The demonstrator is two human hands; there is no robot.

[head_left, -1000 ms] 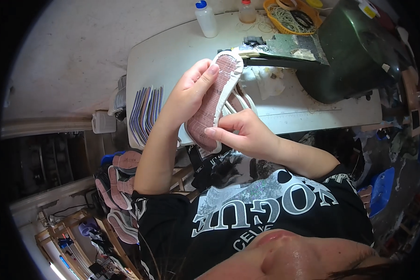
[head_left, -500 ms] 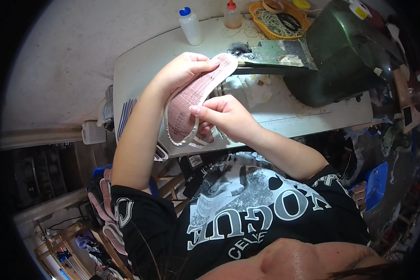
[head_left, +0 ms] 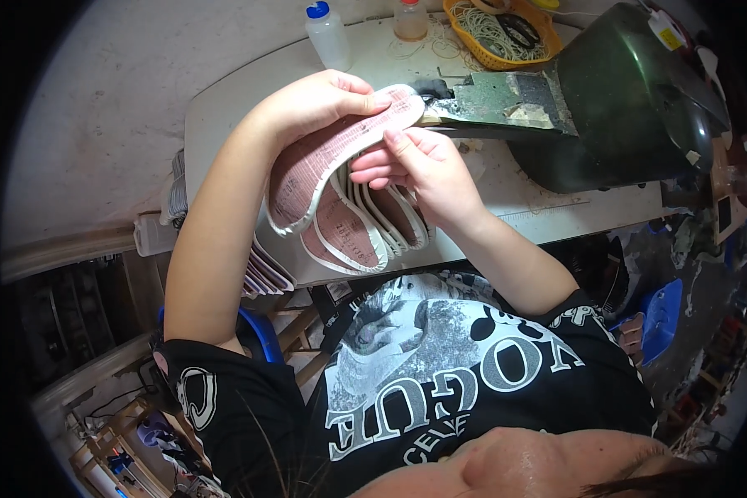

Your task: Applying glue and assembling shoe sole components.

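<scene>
A pink woven shoe insole (head_left: 319, 166) with a white bound edge is held up over the table, tilted, its far end by the tip of the green machine arm (head_left: 494, 100). My left hand (head_left: 324, 104) is closed on that far end, thumb on top. My right hand (head_left: 436, 174) has its thumb on the insole's near edge, with some fingers stretched out below it; a finger behind the insole is hidden. Below lie several more insoles (head_left: 344, 232) with white edges, overlapping on the table (head_left: 490, 195).
A green machine body (head_left: 631, 100) stands at the right. At the back are a white bottle with a blue cap (head_left: 328, 37), a red-topped bottle (head_left: 410, 21) and a yellow basket of cord (head_left: 506, 37). A stack of insoles (head_left: 266, 270) sits at the table's near left edge.
My right hand has moved up along the insole's edge toward the machine tip. The held insole has swung left and up, uncovering the insoles beneath. My left hand keeps its hold.
</scene>
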